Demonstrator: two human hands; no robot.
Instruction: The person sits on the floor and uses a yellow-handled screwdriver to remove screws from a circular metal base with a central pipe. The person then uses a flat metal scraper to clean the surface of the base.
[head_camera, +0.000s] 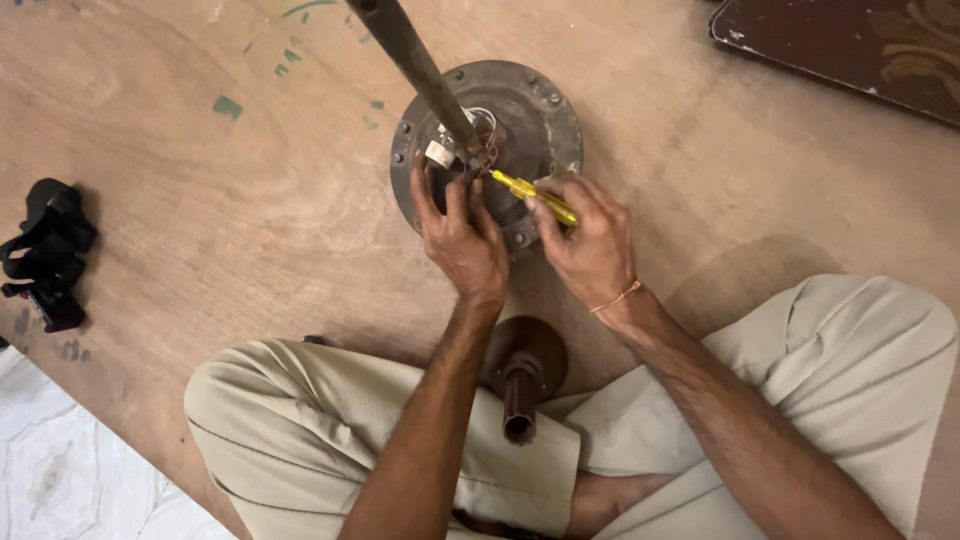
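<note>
A round dark metal motor housing (545, 110) lies on the wooden board, with a brown rod (412, 62) rising from its centre toward the camera. Red and other wires (487, 140) and a small white part (439, 153) show at the hub. My left hand (462, 235) rests its fingers on the housing near the hub, at the foot of the rod. My right hand (590, 240) grips a yellow-handled screwdriver (533, 193), whose tip points into the wires at the hub.
A brown cup-shaped cover with a short tube (522, 375) lies between my knees. A black strap-like object (48, 250) sits at the left edge. A dark patterned board (850, 45) is at the top right. White tiled floor (70, 470) shows at bottom left.
</note>
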